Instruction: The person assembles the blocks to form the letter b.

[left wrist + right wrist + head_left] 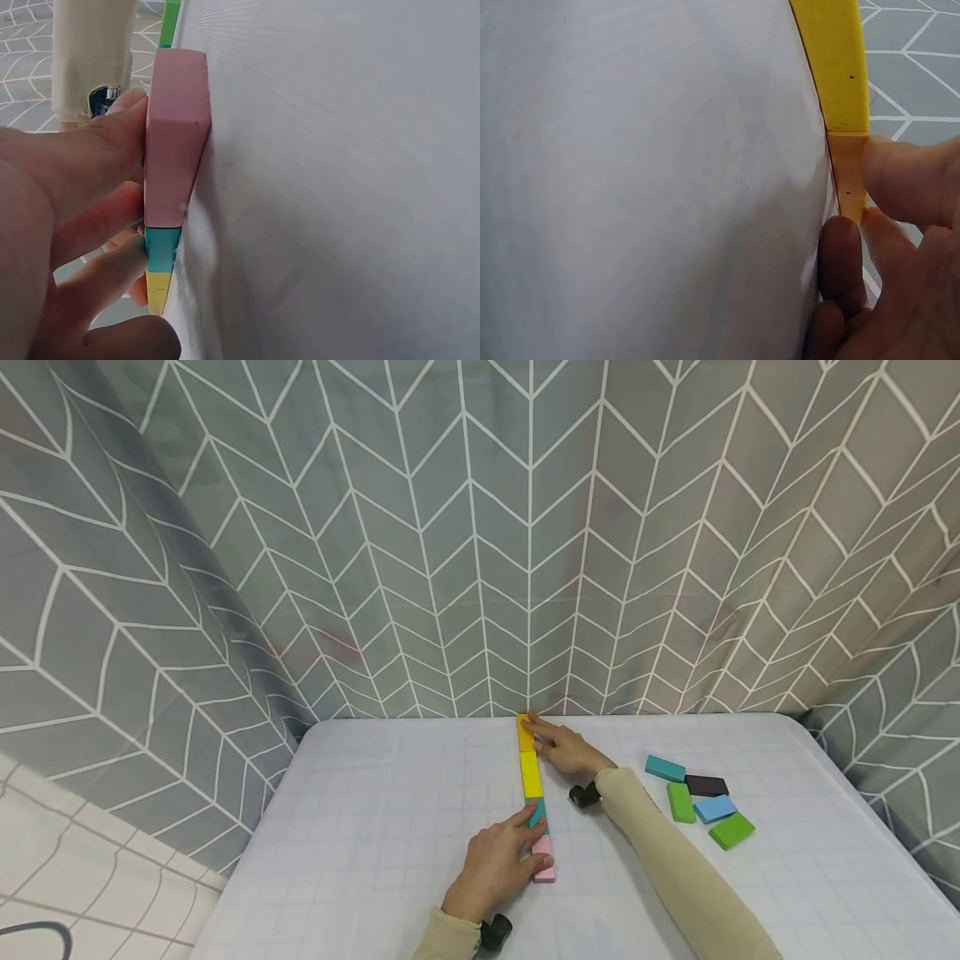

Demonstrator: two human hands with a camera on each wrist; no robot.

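Four flat blocks form a straight row, end to end: an orange-yellow block (527,742) at the far end, a yellow block (531,774), a teal block (542,811) and a pink block (545,845) nearest. My left hand (489,866) rests on the near part, fingers spread over the teal and pink blocks. In the left wrist view its thumb touches the top of the pink block (178,97). At the far end my right hand (568,752) touches the orange-yellow block (847,165) with thumb and fingertip. Its other fingers lie beside the row.
Right of the right forearm lie several loose blocks: a teal one (665,768), a black one (707,786), a light-blue one (716,809) and two green ones, including the nearer green block (732,831). The white tabletop (360,827) meets a patterned curtain (495,610) behind the row.
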